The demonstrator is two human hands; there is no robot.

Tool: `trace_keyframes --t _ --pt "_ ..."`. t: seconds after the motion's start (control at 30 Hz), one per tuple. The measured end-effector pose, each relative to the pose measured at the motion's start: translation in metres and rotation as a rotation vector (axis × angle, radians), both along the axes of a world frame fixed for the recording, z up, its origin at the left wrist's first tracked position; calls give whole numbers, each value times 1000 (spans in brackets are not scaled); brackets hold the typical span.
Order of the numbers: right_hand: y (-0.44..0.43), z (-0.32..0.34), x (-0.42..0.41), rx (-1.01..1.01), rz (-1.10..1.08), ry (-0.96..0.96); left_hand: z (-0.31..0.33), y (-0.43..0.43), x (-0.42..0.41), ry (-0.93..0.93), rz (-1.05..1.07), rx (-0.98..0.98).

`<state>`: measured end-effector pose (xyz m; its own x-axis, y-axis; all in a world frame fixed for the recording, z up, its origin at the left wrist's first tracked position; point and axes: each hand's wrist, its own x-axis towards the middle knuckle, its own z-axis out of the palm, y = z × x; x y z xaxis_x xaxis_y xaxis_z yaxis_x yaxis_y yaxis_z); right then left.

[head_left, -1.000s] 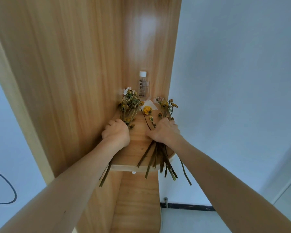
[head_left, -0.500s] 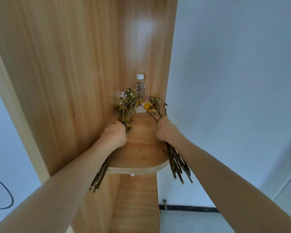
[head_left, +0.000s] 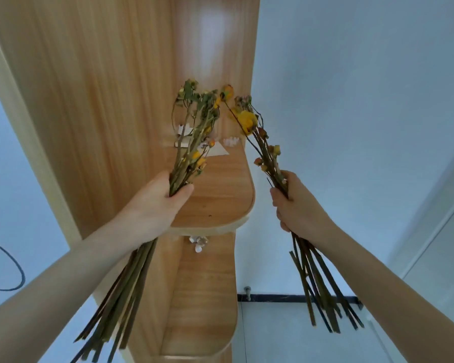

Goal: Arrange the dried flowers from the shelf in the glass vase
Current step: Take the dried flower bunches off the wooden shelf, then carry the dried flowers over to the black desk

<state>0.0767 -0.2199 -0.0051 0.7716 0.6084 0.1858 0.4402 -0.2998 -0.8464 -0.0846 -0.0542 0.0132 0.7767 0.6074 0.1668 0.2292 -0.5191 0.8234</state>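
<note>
My left hand (head_left: 156, 205) grips one bunch of dried flowers (head_left: 194, 132) by the stems, held up in front of the wooden shelf (head_left: 220, 195). Its long stem ends hang down past my left forearm. My right hand (head_left: 294, 205) grips a second bunch of dried flowers (head_left: 254, 127) with a yellow bloom, to the right of the shelf's edge. Both bunches are off the shelf board, their heads leaning toward each other. No glass vase is in view.
The shelf sits in a tall wooden unit (head_left: 89, 100) against a pale wall (head_left: 351, 100). Scraps of white paper (head_left: 218, 150) lie at the shelf's back. A lower shelf (head_left: 202, 323) juts out below. A black cable (head_left: 8, 271) loops at the left.
Both hands have lifted their bunches off the shelf and drawn them toward me. The small bottle seen at the shelf's back before is no longer visible.
</note>
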Motion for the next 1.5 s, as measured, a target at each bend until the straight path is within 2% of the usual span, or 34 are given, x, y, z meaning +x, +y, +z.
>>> trace_keyframes --t 0.23,0.4,0.53,0.67,0.9,1.2,1.5 --pt "-104 -47 -77 162 155 203 -48 -54 -107 -77 -79 -69" --pt "-159 -99 -116 70 167 291 -102 -69 -170 4 -53 -160" --pt "-192 -157 -129 -44 192 412 -156 -84 -206 90 -16 -323" --pt "-208 -216 -138 -166 157 563 -201 -101 -217 190 -17 -389" --pt "-201 -281 -151 -386 127 645 -275 -101 -225 381 18 -440" --pt "-198 -313 -169 -558 63 704 -325 -90 -223 449 59 -463" --pt "-209 -327 -198 -570 -60 771 -346 -82 -207 586 -128 -426"
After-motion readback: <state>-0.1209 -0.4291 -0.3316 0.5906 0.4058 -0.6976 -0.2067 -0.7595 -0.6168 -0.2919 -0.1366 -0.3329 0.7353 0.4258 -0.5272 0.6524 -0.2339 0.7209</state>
